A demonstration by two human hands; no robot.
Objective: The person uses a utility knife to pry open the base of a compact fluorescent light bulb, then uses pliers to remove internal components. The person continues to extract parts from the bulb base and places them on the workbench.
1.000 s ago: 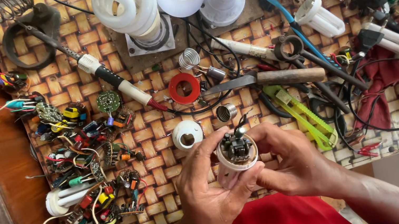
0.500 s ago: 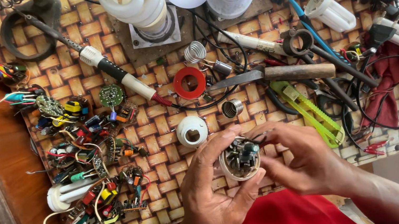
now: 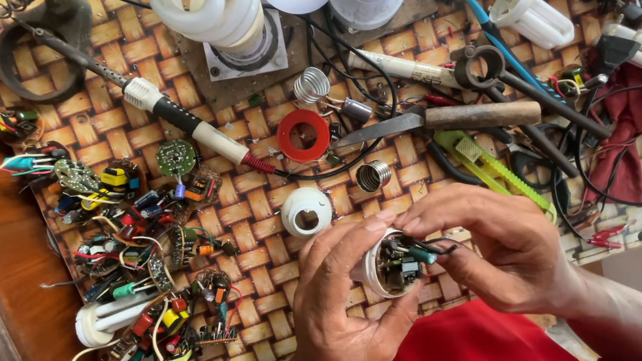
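overhead, head view: the left hand [image 3: 341,306] is clasped around a white lamp base [image 3: 375,268], held above the near edge of the woven mat [image 3: 265,258], just in front of the person's red garment [image 3: 460,352]. the right hand [image 3: 495,252] is pinched on the small circuit board [image 3: 402,260] and dark wires seated in the open mouth of the housing. judged from this view, the housing is already opened and its glass tube is absent; the board is not yet lifted clear, so extraction or refitting appears unfinished. the housing's long axis lies roughly left to right, tilted slightly, with the open end pointing toward the right hand. nearby on the mat lie a second white cap [image 3: 306,210], a red ring [image 3: 304,135], a soldering iron [image 3: 183,121], a knife [image 3: 440,119] and a heap of salvaged boards [image 3: 142,243].
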